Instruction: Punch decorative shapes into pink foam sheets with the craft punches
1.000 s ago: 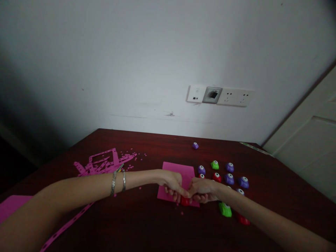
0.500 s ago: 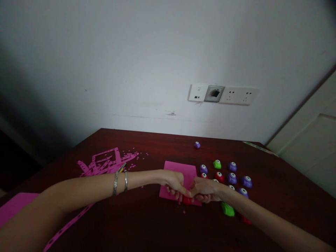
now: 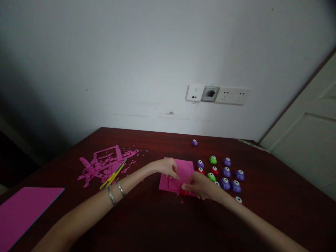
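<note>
My right hand (image 3: 200,184) grips a small red craft punch (image 3: 184,192) at the near edge of a pink sheet (image 3: 183,167), thumb on top of the punch. My left hand (image 3: 168,167) is over the sheet's upper left part, apart from the punch. Its fingers are curled in; whether they pinch anything is hidden. Beyond my right hand stand several craft punches with round white tops: a green punch (image 3: 212,160), a red punch (image 3: 214,170) and a purple punch (image 3: 226,172) among them. Some are partly covered by my right hand and forearm.
Pink offcuts (image 3: 101,166) and tiny punched bits lie at the left, with a yellow utility knife (image 3: 113,174) beside my left forearm. A larger pink sheet (image 3: 28,206) lies at the table's left. One purple punch (image 3: 194,142) stands near the wall with its sockets (image 3: 232,96).
My left hand has let go of the red punch and moved up and left over the sheet. My right hand still holds the punch. The view has shifted slightly, uncovering the utility knife.
</note>
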